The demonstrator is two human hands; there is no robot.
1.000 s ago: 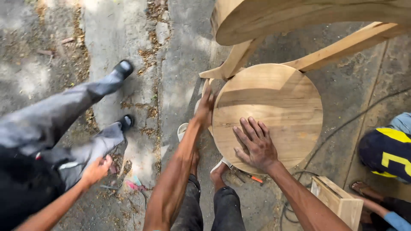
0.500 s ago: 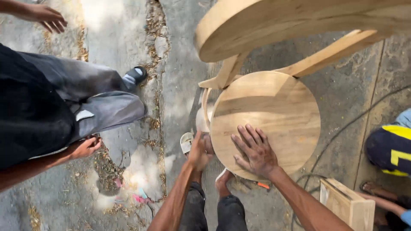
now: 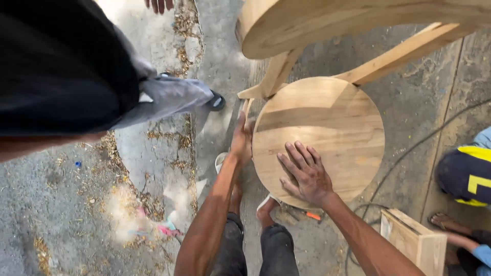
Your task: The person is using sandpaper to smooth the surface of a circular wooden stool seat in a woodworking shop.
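Round wooden seat (image 3: 319,138) of an unfinished chair sits mid-frame, just beyond the person's knees; curved backrest (image 3: 358,23) overhangs it on the far side, joined by slanted rails.

Right hand (image 3: 305,174) lies flat on the near part of the seat, palm down, fingers spread wide. Left hand (image 3: 241,140) is on the seat's left edge, fingers curled over the rim, thumb side up; can't tell how far they wrap underneath.

Looks like they're steadying or turning the chair. To do it well, my read: keep the flat palm pressing straight down so the seat doesn't rock, let the rim hand do the guiding, move slowly.

Watch-outs: cable (image 3: 409,168) trails on the concrete right of the seat, wooden box (image 3: 414,240) sits near-right, another person's leg and shoe (image 3: 217,101) are close on the left. Someone in blue and yellow (image 3: 468,176) sits far right.
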